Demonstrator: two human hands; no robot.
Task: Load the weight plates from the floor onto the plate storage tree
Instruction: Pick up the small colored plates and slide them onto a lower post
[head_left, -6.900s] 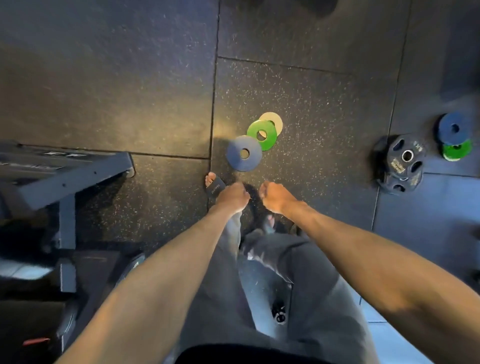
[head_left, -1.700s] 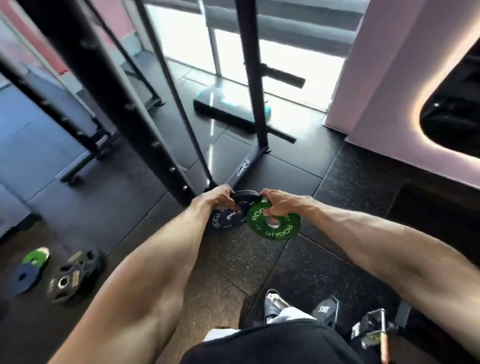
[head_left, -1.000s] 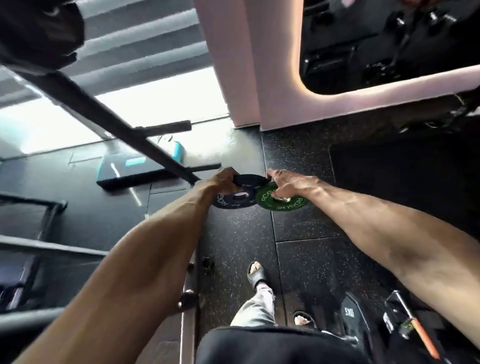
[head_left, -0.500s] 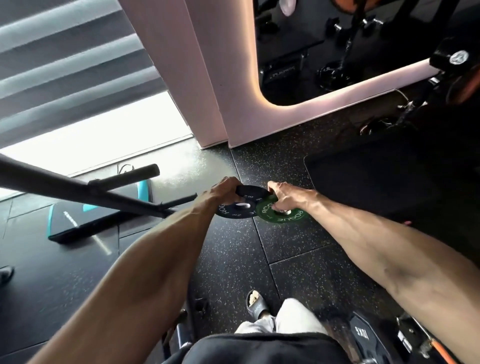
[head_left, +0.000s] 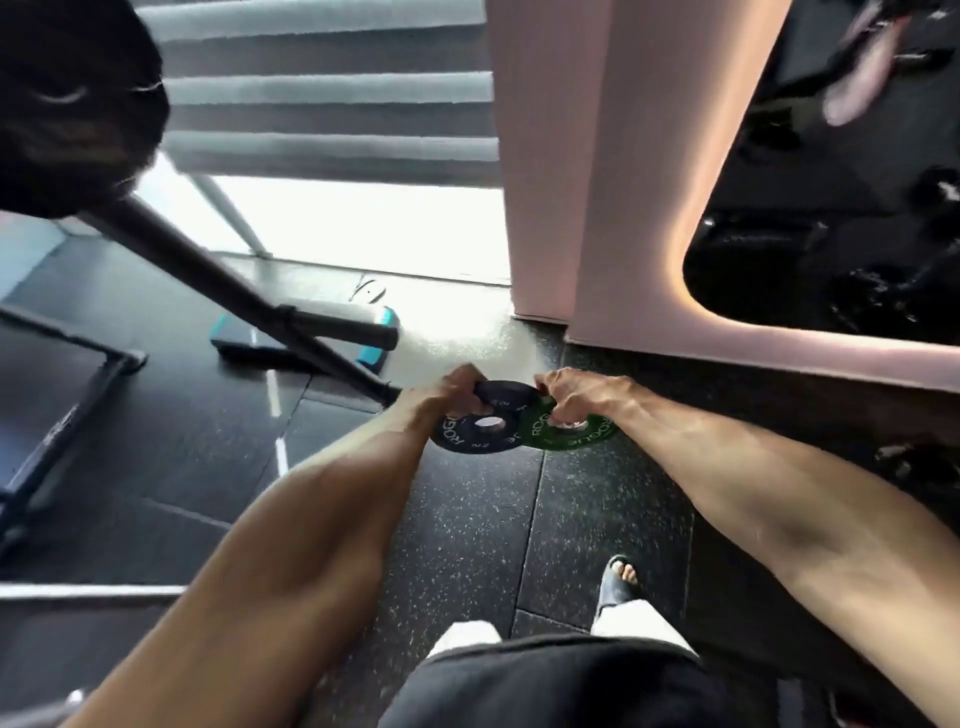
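Observation:
I carry small weight plates at waist height over the dark rubber floor. My left hand (head_left: 451, 391) grips the far edge of a dark blue plate (head_left: 470, 434) marked ROGUE. A second dark plate (head_left: 503, 391) shows just behind it between my hands. My right hand (head_left: 574, 397) holds a green ROGUE plate (head_left: 563, 435), fingers over its centre hole. The blue plate overlaps the green one's left edge. A black upright post with a horizontal peg (head_left: 337, 325) slants across the left; a big black plate (head_left: 67, 98) fills the top left corner.
A black and teal step platform (head_left: 306, 340) lies on the floor by the bright window. A pink wall with a lit mirror (head_left: 597, 208) stands ahead on the right. Black rack feet (head_left: 67, 405) run along the left. My sandalled foot (head_left: 618, 582) is below.
The view has swung back to the left, so the post, its peg and a large black plate fill more of the left side. Both hands keep hold of the plates in front of me.

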